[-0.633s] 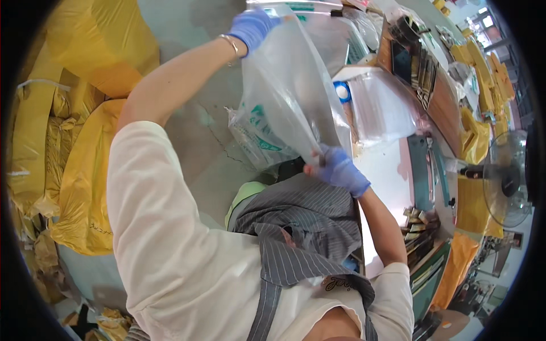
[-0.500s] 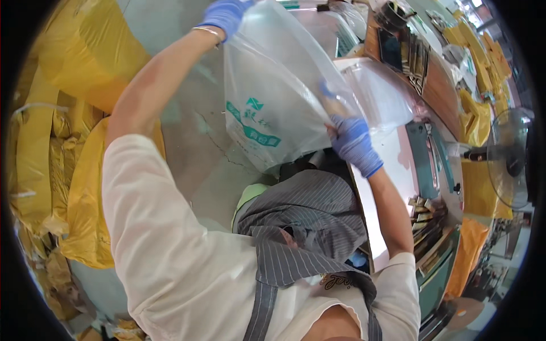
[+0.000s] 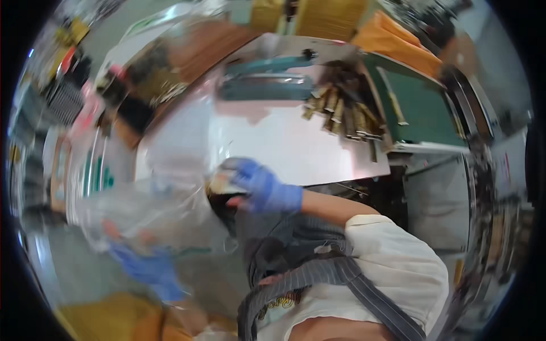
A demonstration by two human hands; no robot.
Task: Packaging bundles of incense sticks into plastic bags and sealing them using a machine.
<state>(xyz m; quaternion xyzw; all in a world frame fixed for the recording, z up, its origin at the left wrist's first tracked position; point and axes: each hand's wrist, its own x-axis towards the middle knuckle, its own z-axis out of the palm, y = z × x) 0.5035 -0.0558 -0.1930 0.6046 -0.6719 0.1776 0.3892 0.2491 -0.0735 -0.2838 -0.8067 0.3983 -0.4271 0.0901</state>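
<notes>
- Pretty bright overall, even light, no hard shadows anywhere.
- Heavy motion blur, worst on the left side; the clear plastic bag (image 3: 142, 210) is just a smear.
- White tabletop (image 3: 296, 142) glares a bit.
- Fisheye bends the edges, black corners all round.

We are looking at a large clear plastic bag (image 3: 153, 204), crumpled and blurring, green print showing on its left part, hanging low at our left beside the pale table edge, its right end lying against our chest, contents too smeared to tell.
</notes>
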